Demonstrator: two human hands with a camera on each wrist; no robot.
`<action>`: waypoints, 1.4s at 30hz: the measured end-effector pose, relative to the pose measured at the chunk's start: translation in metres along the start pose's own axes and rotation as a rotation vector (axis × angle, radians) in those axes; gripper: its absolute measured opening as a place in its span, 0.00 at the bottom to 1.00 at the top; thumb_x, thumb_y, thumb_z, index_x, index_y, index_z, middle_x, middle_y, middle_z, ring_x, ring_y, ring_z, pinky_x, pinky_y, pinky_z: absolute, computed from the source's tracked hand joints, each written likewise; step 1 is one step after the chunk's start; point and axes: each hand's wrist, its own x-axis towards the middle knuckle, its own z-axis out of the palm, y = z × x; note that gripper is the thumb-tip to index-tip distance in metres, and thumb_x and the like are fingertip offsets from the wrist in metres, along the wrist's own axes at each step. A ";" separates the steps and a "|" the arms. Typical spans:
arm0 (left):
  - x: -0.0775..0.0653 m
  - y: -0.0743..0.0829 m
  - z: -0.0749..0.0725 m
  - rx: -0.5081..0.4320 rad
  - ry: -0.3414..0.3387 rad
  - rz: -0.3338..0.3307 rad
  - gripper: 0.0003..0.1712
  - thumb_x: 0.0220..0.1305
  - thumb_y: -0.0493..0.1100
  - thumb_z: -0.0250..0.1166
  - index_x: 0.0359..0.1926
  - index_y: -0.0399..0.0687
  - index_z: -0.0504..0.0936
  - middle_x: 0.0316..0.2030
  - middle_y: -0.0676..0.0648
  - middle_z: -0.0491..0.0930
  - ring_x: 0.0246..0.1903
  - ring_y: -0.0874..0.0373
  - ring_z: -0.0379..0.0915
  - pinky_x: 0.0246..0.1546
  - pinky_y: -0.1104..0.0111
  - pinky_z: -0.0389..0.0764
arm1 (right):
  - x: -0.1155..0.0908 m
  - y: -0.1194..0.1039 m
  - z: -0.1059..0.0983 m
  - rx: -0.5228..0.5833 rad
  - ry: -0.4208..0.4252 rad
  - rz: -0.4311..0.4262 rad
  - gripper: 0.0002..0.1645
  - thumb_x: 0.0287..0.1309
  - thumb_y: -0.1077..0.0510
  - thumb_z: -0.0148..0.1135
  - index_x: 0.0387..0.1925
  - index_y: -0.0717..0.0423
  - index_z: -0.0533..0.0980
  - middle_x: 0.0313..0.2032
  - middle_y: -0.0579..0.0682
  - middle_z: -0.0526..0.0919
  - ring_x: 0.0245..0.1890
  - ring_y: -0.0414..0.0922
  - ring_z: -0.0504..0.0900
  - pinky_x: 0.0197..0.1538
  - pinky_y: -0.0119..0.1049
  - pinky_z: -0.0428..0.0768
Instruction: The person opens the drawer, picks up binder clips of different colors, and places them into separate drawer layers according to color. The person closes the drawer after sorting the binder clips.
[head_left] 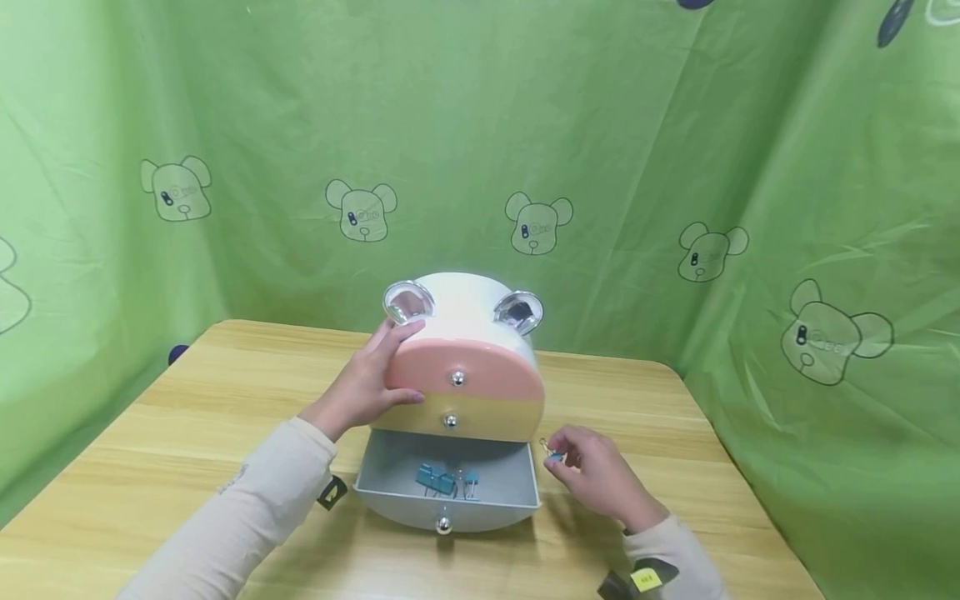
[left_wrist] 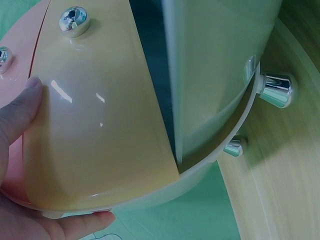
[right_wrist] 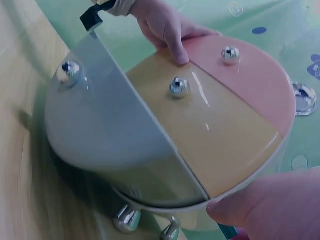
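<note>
A bear-eared desktop drawer box (head_left: 468, 304) stands on the table with a pink upper drawer (head_left: 423, 367) and a yellow middle drawer (left_wrist: 100, 130) pushed in. Its grey-white bottom drawer (head_left: 390, 510) is pulled out, with teal binder clips (head_left: 435, 477) lying inside. My left hand (head_left: 363, 383) grips the box's left side, thumb on the front, the other fingers round the side and top. Just right of the open drawer, my right hand (head_left: 600, 475) pinches a small teal binder clip (head_left: 556, 456) between thumb and fingers; in the right wrist view that clip is mostly hidden.
The wooden table (head_left: 247, 392) extends around the box. A green curtain (head_left: 450, 125) with printed bear heads hangs behind and along both sides. Chrome feet (right_wrist: 127, 218) show under the box, and a round chrome knob (head_left: 444, 525) juts from the open drawer.
</note>
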 end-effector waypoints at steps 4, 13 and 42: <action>0.000 -0.001 0.000 -0.001 0.000 0.001 0.58 0.43 0.41 0.80 0.72 0.64 0.57 0.74 0.36 0.44 0.58 0.30 0.66 0.53 0.37 0.70 | 0.000 -0.007 -0.002 0.012 0.021 -0.045 0.09 0.51 0.62 0.71 0.33 0.53 0.78 0.30 0.39 0.78 0.28 0.39 0.76 0.34 0.36 0.81; 0.000 -0.002 0.000 -0.007 0.000 0.001 0.58 0.42 0.40 0.80 0.72 0.64 0.57 0.74 0.36 0.45 0.58 0.30 0.66 0.53 0.37 0.70 | 0.001 -0.024 -0.007 0.024 0.039 -0.106 0.09 0.50 0.64 0.71 0.33 0.54 0.78 0.31 0.39 0.79 0.28 0.37 0.77 0.34 0.34 0.81; -0.016 -0.018 -0.008 -0.095 -0.025 -0.186 0.73 0.40 0.55 0.81 0.76 0.58 0.38 0.72 0.33 0.49 0.65 0.32 0.55 0.60 0.36 0.60 | -0.001 -0.032 0.003 0.111 0.225 -0.103 0.20 0.46 0.63 0.75 0.42 0.62 0.77 0.38 0.48 0.80 0.38 0.44 0.78 0.41 0.37 0.81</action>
